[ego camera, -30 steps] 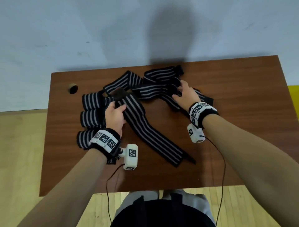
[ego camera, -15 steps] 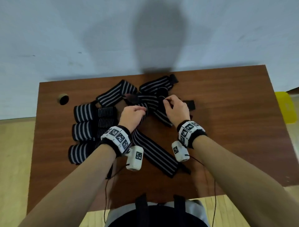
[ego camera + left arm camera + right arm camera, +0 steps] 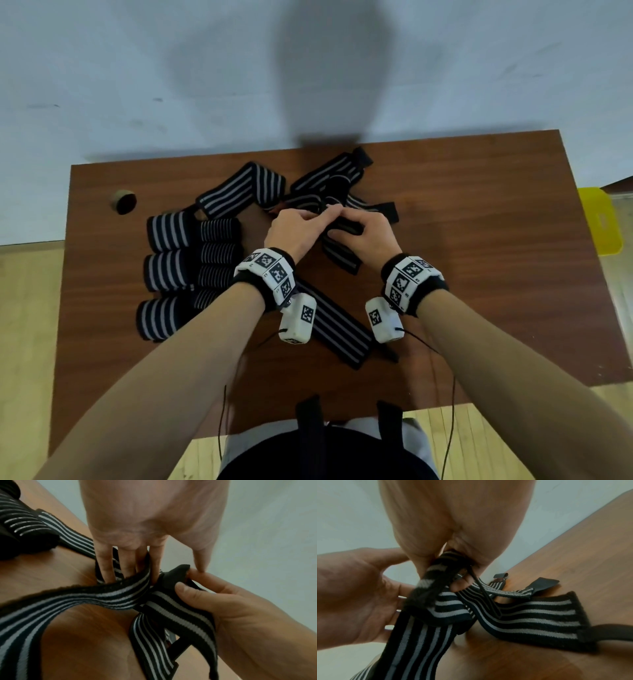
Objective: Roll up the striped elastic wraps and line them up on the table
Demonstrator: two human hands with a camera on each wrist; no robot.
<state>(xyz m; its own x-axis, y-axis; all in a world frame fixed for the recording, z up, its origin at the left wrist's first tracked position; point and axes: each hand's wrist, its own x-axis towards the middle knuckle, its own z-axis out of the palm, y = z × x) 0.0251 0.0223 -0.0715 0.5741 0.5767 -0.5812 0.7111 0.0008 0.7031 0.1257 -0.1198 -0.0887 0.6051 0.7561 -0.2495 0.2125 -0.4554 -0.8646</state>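
A long black-and-white striped wrap [image 3: 337, 337] lies unrolled from the table's middle toward the front edge. Its far end is lifted between my hands. My left hand [image 3: 308, 222] holds that wrap [image 3: 111, 596] with the fingers behind the band and the thumb in front. My right hand [image 3: 352, 222] pinches the wrap's black end tab [image 3: 173, 574] between thumb and fingers. The band [image 3: 419, 635] hangs down from both hands. Several rolled wraps [image 3: 168, 233] stand in two columns on the table's left side. More loose wraps [image 3: 239, 192] lie tangled behind my hands.
The brown table [image 3: 479, 240] has a round cable hole [image 3: 124, 202] at its back left. Bare wood shows on its right half. A yellow object [image 3: 599, 222] sits on the floor past the right edge. Cables hang from my wrist cameras over the front edge.
My left hand has left the spot beside the rolls and moved right. My right hand has drawn in toward it. Both now meet on one end of the wrap.
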